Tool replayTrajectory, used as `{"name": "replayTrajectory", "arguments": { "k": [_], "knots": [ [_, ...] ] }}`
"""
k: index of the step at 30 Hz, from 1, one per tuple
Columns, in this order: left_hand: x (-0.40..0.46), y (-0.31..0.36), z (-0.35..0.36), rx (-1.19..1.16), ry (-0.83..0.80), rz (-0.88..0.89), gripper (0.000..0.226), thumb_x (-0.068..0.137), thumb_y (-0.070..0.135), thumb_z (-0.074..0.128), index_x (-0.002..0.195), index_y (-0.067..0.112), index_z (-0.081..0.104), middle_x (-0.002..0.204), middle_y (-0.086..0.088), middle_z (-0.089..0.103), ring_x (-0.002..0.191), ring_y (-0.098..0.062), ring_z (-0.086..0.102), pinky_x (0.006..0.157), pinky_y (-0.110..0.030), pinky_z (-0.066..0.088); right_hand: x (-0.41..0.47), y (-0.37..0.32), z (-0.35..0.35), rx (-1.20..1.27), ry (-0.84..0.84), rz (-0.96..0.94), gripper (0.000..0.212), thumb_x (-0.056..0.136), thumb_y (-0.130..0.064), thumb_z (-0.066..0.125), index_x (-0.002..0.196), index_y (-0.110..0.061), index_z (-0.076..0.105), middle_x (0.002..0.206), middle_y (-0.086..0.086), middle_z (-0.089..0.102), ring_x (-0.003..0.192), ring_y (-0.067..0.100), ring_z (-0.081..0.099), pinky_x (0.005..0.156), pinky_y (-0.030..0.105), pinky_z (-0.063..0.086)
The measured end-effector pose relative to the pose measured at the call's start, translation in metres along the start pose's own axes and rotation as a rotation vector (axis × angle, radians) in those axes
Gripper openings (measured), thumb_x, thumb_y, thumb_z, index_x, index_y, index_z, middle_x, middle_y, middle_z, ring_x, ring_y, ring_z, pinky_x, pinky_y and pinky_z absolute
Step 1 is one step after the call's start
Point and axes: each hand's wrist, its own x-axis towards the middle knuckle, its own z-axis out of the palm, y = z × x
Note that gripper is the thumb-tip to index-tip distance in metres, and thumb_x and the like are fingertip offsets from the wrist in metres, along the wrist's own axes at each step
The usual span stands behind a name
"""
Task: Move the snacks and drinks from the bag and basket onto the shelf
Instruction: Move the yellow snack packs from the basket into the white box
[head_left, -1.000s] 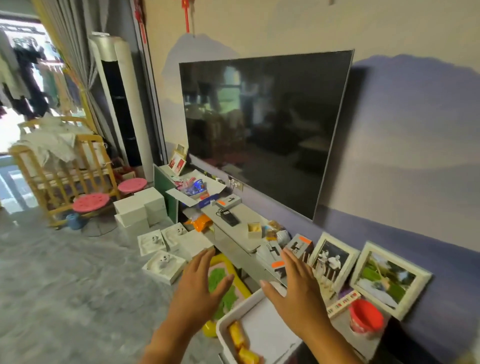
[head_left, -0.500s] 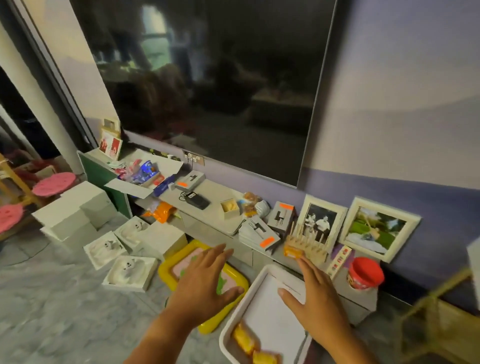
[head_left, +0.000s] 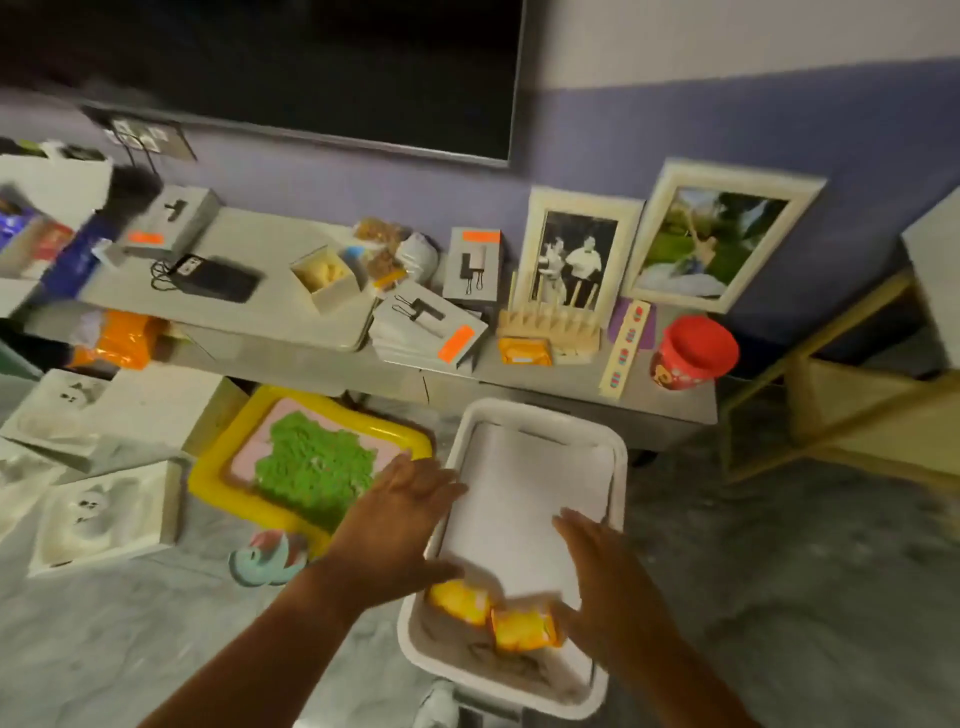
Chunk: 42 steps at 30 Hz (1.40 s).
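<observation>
A white basket (head_left: 615, 452) stands on the floor in front of the low grey shelf (head_left: 571, 379). A white sheet lines it, and two yellow-orange snack packets (head_left: 524, 629) lie at its near end. My left hand (head_left: 400, 525) hovers open over the basket's left rim, just above one packet (head_left: 460, 600). On the right side, my right hand (head_left: 602, 566) is open with spread fingers inside the basket, next to the other packet. One orange snack packet (head_left: 523, 351) lies on the shelf by a wooden rack.
The shelf also holds picture frames (head_left: 719, 234), a red-lidded tub (head_left: 693, 353), grey boxes (head_left: 431, 332) and a black device (head_left: 218, 278). A yellow tray (head_left: 306, 457) with green stuff lies left of the basket. White foam pieces (head_left: 98, 514) sit further left; a wooden frame (head_left: 831, 374) stands right.
The view has tilted down and closer to the basket. Both hands have dropped toward the basket's near end, beside the two packets.
</observation>
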Motion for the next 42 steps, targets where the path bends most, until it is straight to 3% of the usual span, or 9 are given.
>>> {"name": "replayTrajectory", "arguments": {
  "k": [5, 7, 10, 14, 17, 23, 28, 32, 42],
  "knots": [
    [0.003, 0.008, 0.112, 0.120, -0.198, 0.141, 0.086, 0.048, 0.060, 0.081, 0.119, 0.017, 0.060, 0.114, -0.005, 0.062, 0.119, -0.027, 0.053, 0.115, -0.048, 0.022, 0.011, 0.020, 0.112, -0.195, -0.171, 0.038, 0.100, 0.029, -0.043, 0.089, 0.124, -0.028, 0.061, 0.138, 0.004, 0.057, 0.120, 0.032, 0.059, 0.094, 0.051, 0.051],
    [0.000, 0.015, 0.142, 0.197, -0.269, 0.112, 0.068, 0.052, 0.043, 0.082, 0.110, 0.013, 0.064, 0.104, -0.008, 0.064, 0.115, -0.030, 0.055, 0.117, -0.047, 0.018, 0.013, 0.022, 0.137, -0.260, -0.171, 0.057, 0.087, 0.032, -0.032, 0.087, 0.116, -0.033, 0.063, 0.134, 0.003, 0.057, 0.123, 0.033, 0.054, 0.102, 0.059, 0.041],
    [0.000, 0.018, 0.171, 0.277, -0.226, 0.119, 0.026, 0.062, 0.012, 0.057, 0.085, 0.012, 0.069, 0.082, -0.010, 0.067, 0.099, -0.034, 0.064, 0.116, -0.048, 0.021, 0.017, 0.019, 0.147, -0.314, -0.099, 0.082, 0.069, 0.039, -0.017, 0.084, 0.105, -0.026, 0.067, 0.121, 0.005, 0.060, 0.113, 0.034, 0.056, 0.098, 0.056, 0.040],
    [0.006, 0.018, 0.175, 0.270, -0.163, 0.150, 0.028, 0.054, 0.003, 0.051, 0.075, 0.014, 0.065, 0.069, -0.007, 0.060, 0.073, -0.029, 0.062, 0.104, -0.049, 0.047, 0.023, 0.014, 0.147, -0.297, -0.085, 0.129, 0.044, 0.053, -0.017, 0.084, 0.094, -0.023, 0.069, 0.103, 0.004, 0.064, 0.094, 0.032, 0.061, 0.084, 0.048, 0.051],
    [0.014, 0.018, 0.144, 0.153, -0.177, 0.095, 0.032, 0.053, 0.011, 0.064, 0.084, 0.015, 0.059, 0.083, -0.009, 0.057, 0.080, -0.032, 0.058, 0.088, -0.043, 0.051, 0.021, 0.016, 0.134, -0.118, -0.011, 0.154, 0.048, 0.068, -0.022, 0.080, 0.111, -0.028, 0.061, 0.111, -0.004, 0.059, 0.091, 0.022, 0.062, 0.072, 0.036, 0.057],
    [0.044, 0.028, -0.016, -0.245, -0.029, 0.054, 0.050, 0.068, 0.033, 0.067, 0.116, 0.034, 0.053, 0.114, 0.010, 0.046, 0.085, -0.010, 0.057, 0.059, -0.029, 0.052, -0.013, 0.014, -0.012, 0.319, 0.284, 0.145, 0.060, 0.073, -0.047, 0.079, 0.124, -0.043, 0.047, 0.114, -0.024, 0.045, 0.096, 0.004, 0.056, 0.074, 0.006, 0.042],
    [0.081, 0.088, -0.171, -0.514, 0.129, 0.266, 0.054, 0.077, 0.032, 0.075, 0.124, 0.043, 0.049, 0.120, 0.023, 0.048, 0.104, -0.002, 0.056, 0.080, -0.024, 0.051, -0.084, 0.014, -0.169, 0.473, 0.604, 0.186, 0.060, 0.062, -0.048, 0.084, 0.115, -0.043, 0.056, 0.108, -0.022, 0.060, 0.097, -0.002, 0.060, 0.075, 0.010, 0.046],
    [0.115, 0.163, -0.255, -0.537, 0.172, 0.376, 0.056, 0.075, 0.035, 0.079, 0.122, 0.045, 0.051, 0.117, 0.024, 0.050, 0.107, -0.001, 0.055, 0.084, -0.023, 0.050, -0.148, 0.027, -0.268, 0.470, 0.804, 0.196, 0.059, 0.052, -0.041, 0.086, 0.107, -0.040, 0.063, 0.105, -0.018, 0.061, 0.092, 0.000, 0.062, 0.072, 0.008, 0.045],
    [0.198, 0.381, -0.306, -0.486, 0.117, 0.509, 0.052, 0.075, 0.037, 0.078, 0.121, 0.047, 0.057, 0.118, 0.026, 0.054, 0.109, 0.006, 0.054, 0.096, -0.016, 0.042, -0.290, 0.169, -0.383, 0.451, 0.911, 0.270, 0.054, 0.057, -0.053, 0.082, 0.104, -0.052, 0.055, 0.110, -0.025, 0.053, 0.108, -0.012, 0.046, 0.081, 0.011, 0.041]
  ]
}}
